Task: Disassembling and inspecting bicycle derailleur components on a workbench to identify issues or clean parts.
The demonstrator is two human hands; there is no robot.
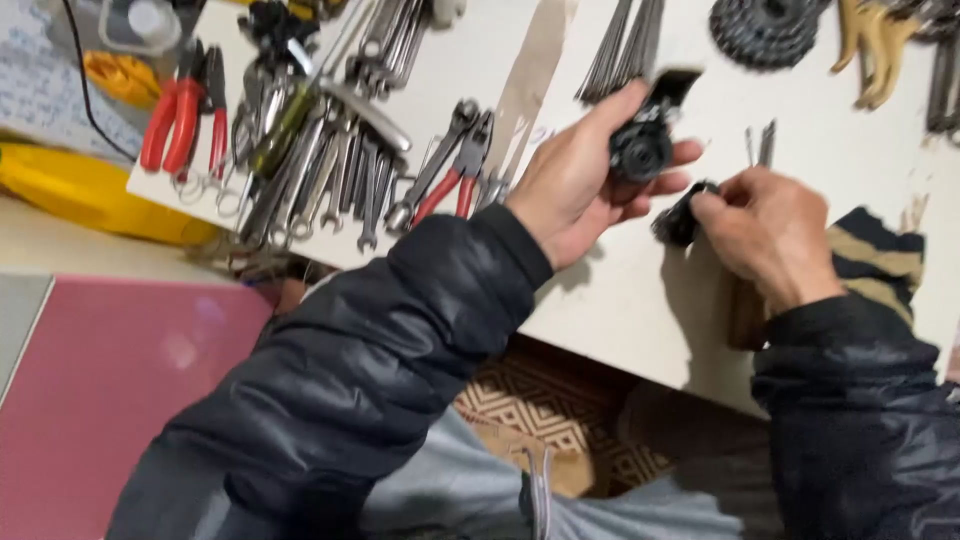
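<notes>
The left hand [580, 175] grasps a black mechanical part [645, 135] over the white desk [640, 290], near the middle of its near edge. The part is longer than wide — its long axis runs from a round, disc-like lower end, gripped between thumb and fingers, up to a squarer end that points toward the desk's far edge and slightly to the right. The round face is turned toward the camera.

The right hand [765, 230] is just beside it, fingers curled closed around a second, smaller dark piece [680, 220] that touches or nearly touches the left hand's fingertips; the blur hides which. Its shape and direction cannot be told. So two dark pieces are in hand, one per hand.

Both arms wear dark padded sleeves [360, 370].

At the desk's left end lies a heap of steel spanners [330, 170] too tangled to count, with three red-handled pliers — two [185, 110] at the far left corner, one [450, 180] nearer the hands. One bundle of thin metal spokes [625, 45] lies at the far edge, and one black toothed cog cluster [765, 30] sits to its right. A yellow object [90, 190] shows past the desk's left end, above a pink surface [110, 380].
</notes>
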